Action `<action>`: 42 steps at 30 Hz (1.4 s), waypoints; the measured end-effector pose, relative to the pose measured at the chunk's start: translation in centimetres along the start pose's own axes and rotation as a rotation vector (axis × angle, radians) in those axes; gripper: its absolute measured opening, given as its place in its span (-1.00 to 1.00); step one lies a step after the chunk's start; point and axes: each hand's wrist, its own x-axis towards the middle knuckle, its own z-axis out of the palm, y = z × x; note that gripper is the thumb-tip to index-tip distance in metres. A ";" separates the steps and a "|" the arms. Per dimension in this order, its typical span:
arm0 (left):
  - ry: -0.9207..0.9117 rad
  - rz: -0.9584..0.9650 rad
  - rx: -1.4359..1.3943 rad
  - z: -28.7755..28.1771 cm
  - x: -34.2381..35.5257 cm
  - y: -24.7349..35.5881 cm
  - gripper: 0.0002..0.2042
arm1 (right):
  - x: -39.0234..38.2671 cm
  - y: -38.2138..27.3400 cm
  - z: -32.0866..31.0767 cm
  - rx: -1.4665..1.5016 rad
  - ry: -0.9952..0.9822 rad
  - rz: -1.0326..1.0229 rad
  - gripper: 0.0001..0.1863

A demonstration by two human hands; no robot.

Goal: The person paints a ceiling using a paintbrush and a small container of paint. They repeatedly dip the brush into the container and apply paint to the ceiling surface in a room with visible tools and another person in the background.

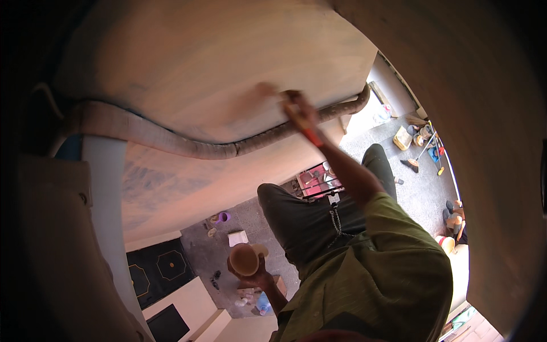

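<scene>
My left hand is wrapped round a round tub of peach-coloured paint, held low at my left side. Raised in front of me, my right hand is closed on what looks like a paintbrush; motion smears its head against the wall. Peach paint covers much of this wall, with greyish streaks showing through. A thick, bent pipe runs along the wall just below my right hand.
I sit or stand high above a grey floor. Down there lie a pink tray, a purple bucket, a broom and several containers. A dark panelled door is at lower left. Another person is at far right.
</scene>
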 end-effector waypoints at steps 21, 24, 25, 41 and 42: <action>-0.074 -0.035 -0.068 3.3 0.5 -1.8 -0.16 | 2.2 -12.0 12.3 0.318 -0.006 -0.455 -0.76; -0.046 -0.130 -0.062 2.2 0.0 -1.1 -0.19 | 2.5 -13.5 15.0 0.329 -0.052 -0.362 -0.80; -0.054 -0.127 -0.058 2.3 0.1 -0.9 -0.19 | 3.0 -13.3 14.7 0.296 -0.034 -0.373 -0.81; -0.147 -0.024 -0.111 5.9 2.4 -1.3 -0.17 | 3.9 3.5 -18.8 -0.425 0.534 0.038 -0.72; -0.160 -0.030 -0.146 6.2 2.5 -1.2 -0.19 | 3.9 2.7 -18.8 -0.358 0.594 -0.002 -0.78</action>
